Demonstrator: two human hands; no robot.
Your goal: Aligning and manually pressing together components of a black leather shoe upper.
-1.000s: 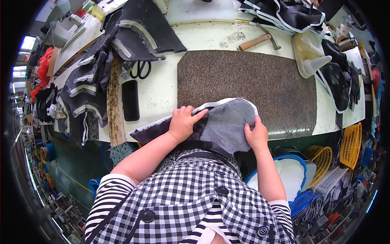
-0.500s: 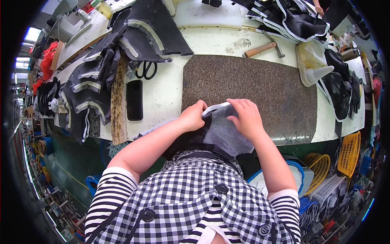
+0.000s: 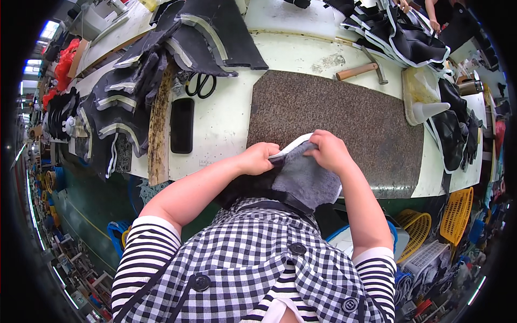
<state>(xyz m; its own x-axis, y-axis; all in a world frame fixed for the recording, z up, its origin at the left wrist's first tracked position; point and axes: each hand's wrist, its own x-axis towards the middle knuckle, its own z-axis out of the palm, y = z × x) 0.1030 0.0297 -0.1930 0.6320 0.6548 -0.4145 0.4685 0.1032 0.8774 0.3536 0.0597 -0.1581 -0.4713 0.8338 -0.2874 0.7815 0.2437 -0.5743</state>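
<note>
Between my hands, at the table's near edge, is a dark piece with grey fuzzy lining [image 3: 309,180] and a white strip [image 3: 295,144] along its upper edge. My left hand [image 3: 259,158] pinches the left end of that strip. Thumb and fingers of my right hand [image 3: 329,152] grip the edge farther right. The lower part of the lined piece hangs against my checked apron [image 3: 253,237]. Behind it lies a brown speckled board [image 3: 334,118] on the white table [image 3: 221,113].
Left of the board are a black phone [image 3: 182,125], black-handled scissors [image 3: 201,85], a worn wooden strip [image 3: 159,129] and stacked dark pieces [image 3: 215,32]. Farther right lie a hammer [image 3: 357,71] and a white cone [image 3: 429,112]. Another person's hand [image 3: 434,25] is at the far right. Yellow baskets [image 3: 456,216] stand below.
My right hand has closed from spread fingers into a pinch on the edge, and the white strip shows more. The view has shifted slightly; a co-worker's hands show more at the far right.
</note>
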